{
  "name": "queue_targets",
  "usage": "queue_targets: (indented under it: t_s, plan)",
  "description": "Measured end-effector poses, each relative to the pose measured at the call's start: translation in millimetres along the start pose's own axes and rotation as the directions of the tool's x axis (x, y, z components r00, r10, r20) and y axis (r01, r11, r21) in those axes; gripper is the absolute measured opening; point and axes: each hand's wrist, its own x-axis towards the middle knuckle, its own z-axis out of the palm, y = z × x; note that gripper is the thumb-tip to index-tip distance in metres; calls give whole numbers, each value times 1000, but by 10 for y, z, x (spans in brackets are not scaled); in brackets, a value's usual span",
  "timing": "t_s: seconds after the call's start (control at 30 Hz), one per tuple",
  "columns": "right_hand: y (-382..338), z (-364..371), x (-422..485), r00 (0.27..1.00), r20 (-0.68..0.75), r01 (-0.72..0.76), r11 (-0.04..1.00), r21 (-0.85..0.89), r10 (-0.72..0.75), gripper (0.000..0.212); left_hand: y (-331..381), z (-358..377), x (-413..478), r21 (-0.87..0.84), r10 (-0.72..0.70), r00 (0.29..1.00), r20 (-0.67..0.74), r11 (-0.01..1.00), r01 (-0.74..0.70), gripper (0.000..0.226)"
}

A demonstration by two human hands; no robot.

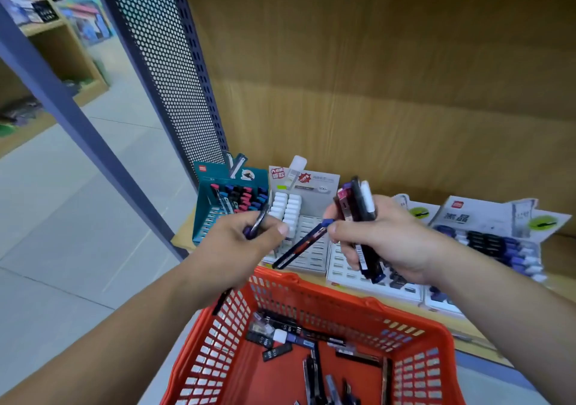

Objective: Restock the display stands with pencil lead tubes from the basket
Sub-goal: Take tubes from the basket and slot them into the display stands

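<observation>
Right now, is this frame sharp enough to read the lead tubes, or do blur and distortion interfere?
Head view: even light, no glare; wide-angle distortion bows the perforated panel; background shelves blurred; tubes in left hand and right hand slightly soft; HB labels in the basket legible.

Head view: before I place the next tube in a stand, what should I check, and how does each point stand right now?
1. Left hand grip: ok, fingers curled round a single tube.
2. Right hand grip: ok, it holds a bundle of tubes and pinches a blue-capped tube by its top.
3. Free slots in the teal stand: ok, the front rows are empty.
4. Free slots in the grey stand: ok, many are open beside the white caps.
5. Tube type matches the stand: cannot tell, labels are blurred.
6. Stock left in the basket: ok, loose tubes lie inside.
</observation>
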Motion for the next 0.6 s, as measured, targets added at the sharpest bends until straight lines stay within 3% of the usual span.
queue_targets:
  t_s: [0.1,0.2,0.33,0.43,0.5,0.6]
  plan:
    - [-67,33,-10,1000,28,-4,1000,10,4,11,55,112,-61,-108,8,981,194,994,13,22]
    - [-145,85,-30,1000,18,0,1000,0,0,13,88,107,-83,-96,35,960,278,995,-8,22]
    - [-214,156,-44,998,-21,-64,994,91,66,25,71,33,-89,-133,84,978,189,989,-59,13]
    - [-284,265,-86,993,-46,-101,992,75,105,23,12,-23,-99,-48,158,982,108,987,-153,17]
    - [-342,364,-115,992,-91,-82,997,-6,82,21,-24,-59,-112,-21,194,978,80,981,-193,21]
    - [-391,540,-128,984,-175,-37,959,-282,-14,23,-62,-118,-149,-45,218,975,45,975,-216,21]
